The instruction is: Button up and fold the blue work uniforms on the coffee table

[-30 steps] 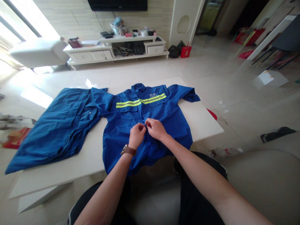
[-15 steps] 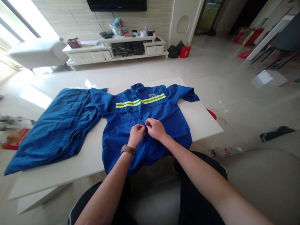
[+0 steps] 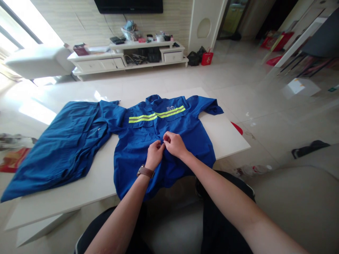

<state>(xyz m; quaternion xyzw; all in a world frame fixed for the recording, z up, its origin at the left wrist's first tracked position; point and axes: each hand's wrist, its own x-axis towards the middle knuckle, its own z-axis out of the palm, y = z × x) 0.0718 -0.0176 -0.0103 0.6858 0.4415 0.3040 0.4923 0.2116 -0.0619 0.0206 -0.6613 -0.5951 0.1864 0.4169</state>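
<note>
The person is sitting at a white worktop [image 3: 227, 135] with a blue work shirt [image 3: 137, 141] spread flat on it, collar pointing away and its hem hanging over the near edge. The left hand [image 3: 155, 154], above a brown watch [image 3: 145, 171], and the right hand [image 3: 174, 144] are meeting at the middle of the shirt's front opening, below the yellow reflective stripe [image 3: 156, 115]. Each grip is pressed together, pinching one edge of the opening, fingertips almost touching; whatever sits between them is too small to make out. It looks as if the person is working on fastening the front at about mid-chest. The next move probably calls for holding both edges level and steady while the fastening goes through, then sliding the hands down toward the hem. A second blue garment [image 3: 60, 144] is lying to the left, partly overhanging the worktop and touching the shirt's sleeve.
</note>
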